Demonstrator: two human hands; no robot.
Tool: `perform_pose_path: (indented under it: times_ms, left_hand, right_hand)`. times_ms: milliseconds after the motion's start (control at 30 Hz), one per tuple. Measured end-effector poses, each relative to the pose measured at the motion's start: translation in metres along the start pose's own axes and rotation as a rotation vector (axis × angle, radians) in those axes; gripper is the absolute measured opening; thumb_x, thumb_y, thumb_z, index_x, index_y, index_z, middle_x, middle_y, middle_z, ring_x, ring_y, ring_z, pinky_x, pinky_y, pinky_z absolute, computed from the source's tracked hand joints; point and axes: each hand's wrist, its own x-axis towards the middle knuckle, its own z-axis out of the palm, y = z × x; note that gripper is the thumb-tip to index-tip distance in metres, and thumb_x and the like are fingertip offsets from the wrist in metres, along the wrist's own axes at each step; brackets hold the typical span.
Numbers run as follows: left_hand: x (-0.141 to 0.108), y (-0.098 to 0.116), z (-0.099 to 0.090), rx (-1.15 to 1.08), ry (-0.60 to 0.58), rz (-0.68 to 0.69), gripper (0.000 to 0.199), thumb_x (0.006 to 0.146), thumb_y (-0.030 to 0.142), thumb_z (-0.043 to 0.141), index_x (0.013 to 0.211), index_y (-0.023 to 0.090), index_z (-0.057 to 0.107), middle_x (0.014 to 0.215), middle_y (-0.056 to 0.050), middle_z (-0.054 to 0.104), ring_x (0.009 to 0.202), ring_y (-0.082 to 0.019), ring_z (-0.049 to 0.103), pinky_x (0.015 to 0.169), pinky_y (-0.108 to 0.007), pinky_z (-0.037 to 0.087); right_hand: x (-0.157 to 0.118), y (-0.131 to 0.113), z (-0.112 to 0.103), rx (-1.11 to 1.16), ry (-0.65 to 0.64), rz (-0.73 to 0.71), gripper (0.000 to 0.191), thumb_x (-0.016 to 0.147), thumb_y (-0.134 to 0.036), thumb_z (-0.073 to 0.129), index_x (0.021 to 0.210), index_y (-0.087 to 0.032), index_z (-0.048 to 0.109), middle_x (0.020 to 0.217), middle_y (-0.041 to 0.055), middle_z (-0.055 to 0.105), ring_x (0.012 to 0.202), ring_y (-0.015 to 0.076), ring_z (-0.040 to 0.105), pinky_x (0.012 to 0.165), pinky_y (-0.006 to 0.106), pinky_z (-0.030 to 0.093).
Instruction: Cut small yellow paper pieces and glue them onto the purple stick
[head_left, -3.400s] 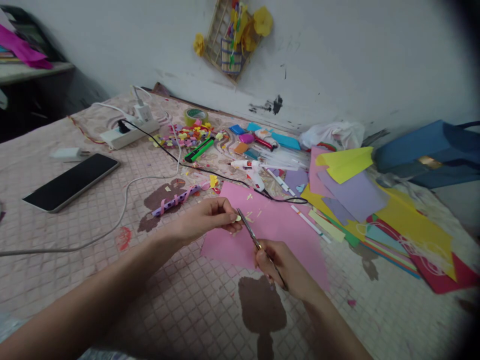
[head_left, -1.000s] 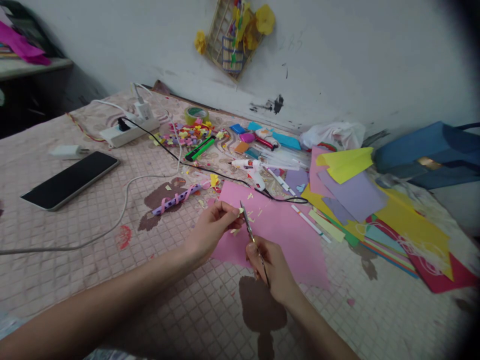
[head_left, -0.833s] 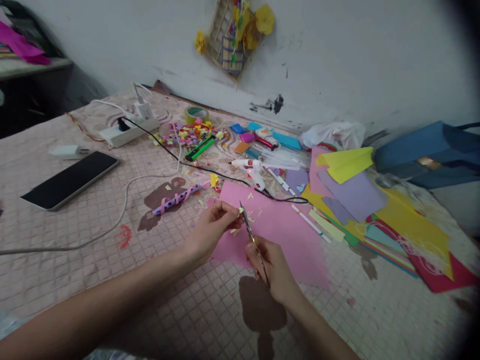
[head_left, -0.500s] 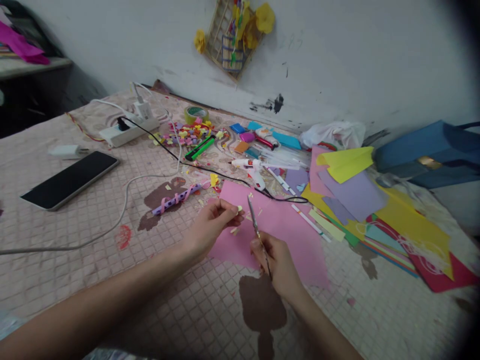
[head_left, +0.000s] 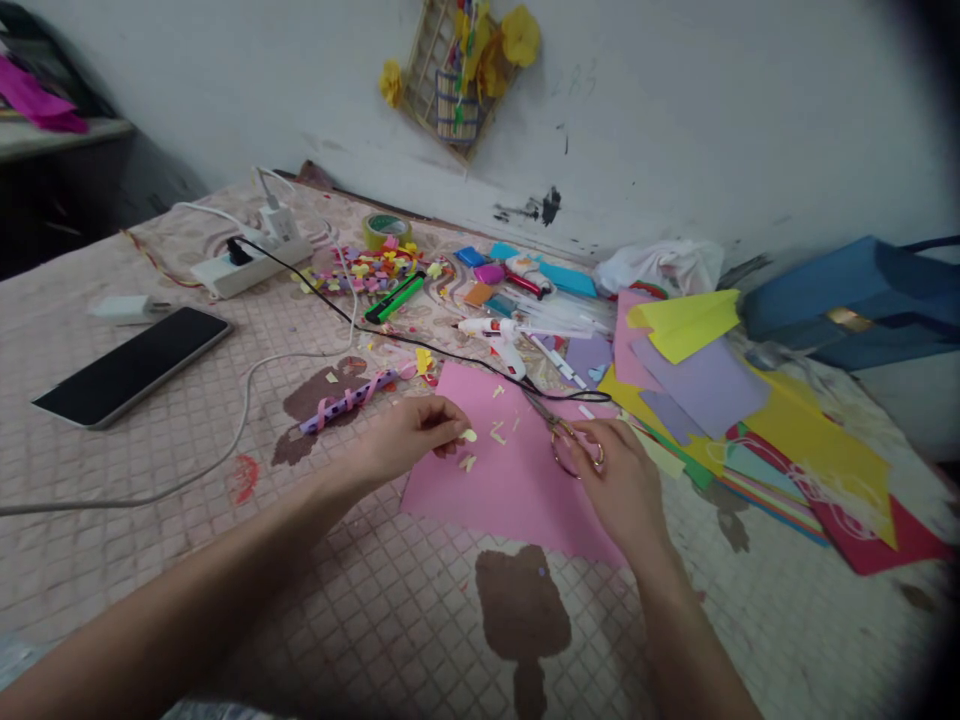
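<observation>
My left hand (head_left: 429,428) pinches a small pale yellow paper piece (head_left: 469,436) over the left part of a pink sheet (head_left: 525,500). At the sheet's right side, my right hand (head_left: 611,470) has its fingers on the gold handles of the scissors (head_left: 559,425), whose blades lie toward the upper left, near the black cable. Several pale yellow scraps (head_left: 499,433) rest on the pink sheet between my hands. A purple spotted roll wound with pink strip (head_left: 349,400) lies beyond my left forearm.
A glue gun (head_left: 504,345) and its black cable lie behind the sheet. Farther back are a green cutter (head_left: 396,298), small colourful cutouts and tape (head_left: 386,230). Coloured papers (head_left: 705,385) and a blue bag (head_left: 855,305) are right; a phone (head_left: 135,365) and power strip (head_left: 251,268) are left.
My right hand has moved right with the scissors, which now lie lower and point to the upper left. My left hand has shifted slightly left and down, still pinching the yellow piece.
</observation>
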Motion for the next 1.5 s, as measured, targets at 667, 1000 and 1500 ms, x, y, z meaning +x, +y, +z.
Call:
perform_pose_path:
  times_ms: [667,1000,1500]
  left_hand:
    - [-0.007,0.005,0.01,-0.011,-0.043,0.042,0.019,0.083,0.03,0.051,0.081,0.011,0.055,0.068,-0.003,0.061,0.061,-0.01,0.058,0.06,-0.024,0.046]
    - [-0.005,0.0,0.009,-0.063,-0.102,0.043,0.02,0.074,0.03,0.063,0.081,0.011,0.059,0.069,-0.003,0.061,0.065,-0.011,0.056,0.064,-0.025,0.045]
    - [-0.005,0.0,0.01,-0.18,-0.123,-0.032,0.019,0.067,0.021,0.069,0.081,0.012,0.058,0.071,-0.001,0.061,0.066,-0.01,0.056,0.064,-0.025,0.043]
  right_hand:
    - [-0.007,-0.069,0.036,0.436,-0.09,-0.222,0.013,0.081,-0.009,0.048,0.077,-0.019,0.055,0.076,0.002,0.058,0.069,0.0133,0.054,0.063,0.023,0.042]
    - [-0.009,-0.068,0.034,0.558,-0.141,-0.081,0.011,0.079,-0.012,0.052,0.07,-0.018,0.055,0.067,-0.0019,0.054,0.057,0.0091,0.048,0.052,0.019,0.037]
    - [-0.011,-0.066,0.035,0.629,-0.164,-0.009,0.008,0.078,-0.015,0.051,0.072,-0.017,0.057,0.067,-0.0008,0.056,0.058,0.0099,0.05,0.052,0.02,0.039]
